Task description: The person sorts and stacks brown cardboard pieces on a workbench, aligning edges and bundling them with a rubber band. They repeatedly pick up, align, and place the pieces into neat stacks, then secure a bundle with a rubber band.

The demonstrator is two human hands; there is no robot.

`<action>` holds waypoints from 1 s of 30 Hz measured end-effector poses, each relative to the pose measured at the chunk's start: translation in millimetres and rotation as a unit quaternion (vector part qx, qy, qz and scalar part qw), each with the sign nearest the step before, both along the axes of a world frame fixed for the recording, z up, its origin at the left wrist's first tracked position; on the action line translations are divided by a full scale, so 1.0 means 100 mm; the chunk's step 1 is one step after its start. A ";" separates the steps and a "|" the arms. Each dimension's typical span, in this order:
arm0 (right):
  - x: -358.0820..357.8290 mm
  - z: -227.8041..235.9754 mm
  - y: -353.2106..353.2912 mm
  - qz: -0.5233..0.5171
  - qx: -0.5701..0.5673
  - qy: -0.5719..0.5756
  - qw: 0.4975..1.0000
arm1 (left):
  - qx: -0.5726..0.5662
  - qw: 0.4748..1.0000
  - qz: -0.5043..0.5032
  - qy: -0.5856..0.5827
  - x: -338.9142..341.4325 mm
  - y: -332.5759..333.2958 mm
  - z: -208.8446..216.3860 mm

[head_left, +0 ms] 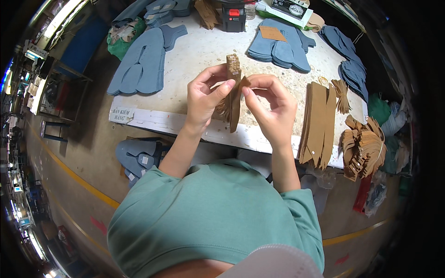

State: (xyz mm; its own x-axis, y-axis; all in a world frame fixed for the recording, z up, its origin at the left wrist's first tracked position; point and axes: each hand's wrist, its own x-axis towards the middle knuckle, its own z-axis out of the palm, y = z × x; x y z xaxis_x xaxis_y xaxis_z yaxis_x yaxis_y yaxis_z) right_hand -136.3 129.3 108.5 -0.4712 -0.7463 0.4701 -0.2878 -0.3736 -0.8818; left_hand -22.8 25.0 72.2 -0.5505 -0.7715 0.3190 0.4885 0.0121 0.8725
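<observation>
Above the near part of the white table, my left hand (204,97) is closed round a stack of brown leather strips (233,65). The stack stands roughly upright, and its top end shows many layered edges with small pale labels. My right hand (274,104) pinches the upper end of one brown strip (235,113) between thumb and forefinger. That strip hangs down on the right side of the stack. Lower parts of the stack are partly hidden behind my left thumb and palm.
Stacked blue-grey cut pieces (136,65) lie at the left of the table (204,46), with another blue stack (280,51) at the back right. Long brown strips (317,123) lie on the right. A tied brown bundle (364,146) sits at the right corner. A black-and-red device (233,18) stands behind.
</observation>
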 end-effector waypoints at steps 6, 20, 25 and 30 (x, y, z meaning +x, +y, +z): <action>0.02 0.21 0.24 0.088 0.007 0.000 0.996 | -0.067 0.996 0.051 -0.024 0.00 0.02 0.14; -0.05 0.17 0.15 -0.010 0.017 -0.069 0.997 | -0.121 0.992 0.013 -0.015 -0.04 0.11 0.17; -0.04 0.14 0.13 -0.018 0.021 -0.104 0.994 | -0.114 0.993 0.023 -0.024 -0.02 0.15 0.17; -0.01 0.05 0.09 -0.015 -0.016 -0.135 0.991 | -0.139 0.988 0.042 -0.043 -0.04 0.19 0.19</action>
State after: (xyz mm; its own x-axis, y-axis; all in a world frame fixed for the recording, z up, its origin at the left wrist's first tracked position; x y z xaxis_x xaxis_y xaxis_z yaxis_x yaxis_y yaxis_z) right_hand -137.2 138.5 113.9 -0.6049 -0.7164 0.3478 -0.0556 -0.3977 -0.9158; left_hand -27.0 44.2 90.8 -0.5223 -0.7049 0.4799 0.4000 0.2945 0.8679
